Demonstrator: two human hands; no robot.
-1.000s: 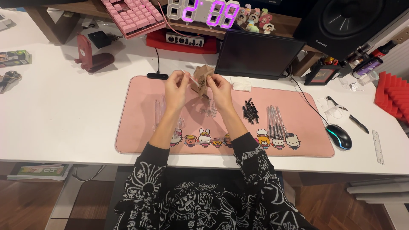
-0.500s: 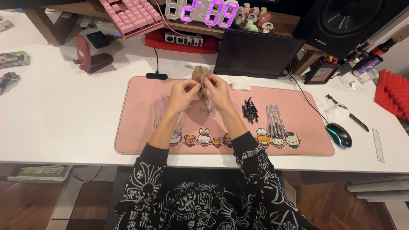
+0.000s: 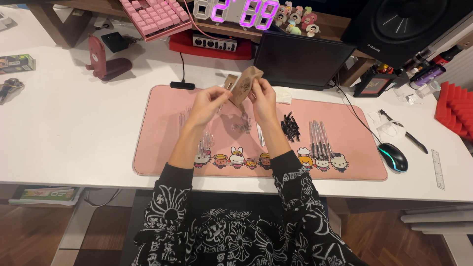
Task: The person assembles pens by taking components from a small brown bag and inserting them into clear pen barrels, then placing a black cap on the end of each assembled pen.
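Note:
A small tan cloth pouch point(image 3: 245, 83) is held up over the pink desk mat point(image 3: 162, 143), tilted, by both my hands. My left hand point(image 3: 207, 104) pinches its left edge near the drawstring. My right hand point(image 3: 264, 98) grips its right side. Under the pouch a little heap of small metal parts point(image 3: 242, 125) lies on the mat. A row of clear thin tubes point(image 3: 203, 133) lies beneath my left forearm. To the right of my right arm lie a bunch of black pieces point(image 3: 290, 127) and a row of grey rods point(image 3: 318, 139).
A dark tablet screen point(image 3: 301, 61) leans behind the mat. A computer mouse point(image 3: 392, 156), a black pen point(image 3: 413, 140) and a clear ruler point(image 3: 437, 169) lie at the right. A pink keyboard point(image 3: 155, 17), a glowing clock point(image 3: 241, 11) and a black speaker point(image 3: 409, 24) stand at the back.
The pouch was held low and spread between both hands; now it is lifted higher and tilted, with my hands closer to its top.

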